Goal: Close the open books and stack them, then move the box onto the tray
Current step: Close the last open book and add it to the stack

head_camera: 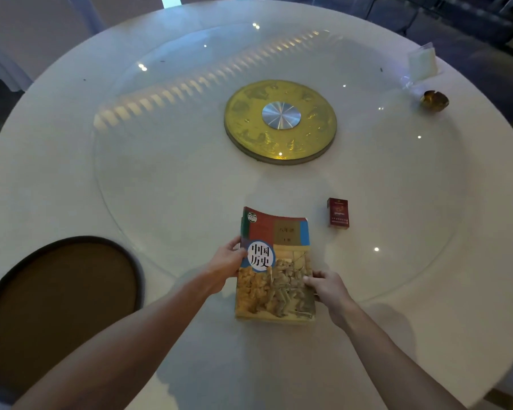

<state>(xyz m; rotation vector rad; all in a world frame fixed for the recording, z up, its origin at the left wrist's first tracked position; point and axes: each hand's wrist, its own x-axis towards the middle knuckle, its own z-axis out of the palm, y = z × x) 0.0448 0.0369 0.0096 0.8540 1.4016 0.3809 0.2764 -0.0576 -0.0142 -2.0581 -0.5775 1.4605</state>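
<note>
A large round white table (72,173) fills the view, seen from above by the person standing at its near edge. A clear glass turntable (160,179) covers most of the tabletop, with a gold disc (243,119) bearing a silver hub at its centre. At the near left, on the white rim of the table, lies a round brown tray (60,306) with a dark raised edge. Two bare forearms reach in from the bottom of the view toward a closed book (276,264), a history textbook with a colourful cover, lying face up at the near edge of the glass; more pages or another book may sit beneath it, but that is hard to tell. The left hand (224,266) grips the book's left edge, thumb on the cover and fingers curled under. The right hand (327,287) holds the lower right edge, fingers resting on the cover. A small dark red box (338,213) stands on the glass just beyond and right of the book, well apart from the tray. Far right, a small gold bowl (434,100) and a clear card stand (422,62) sit near the table's edge.
</note>
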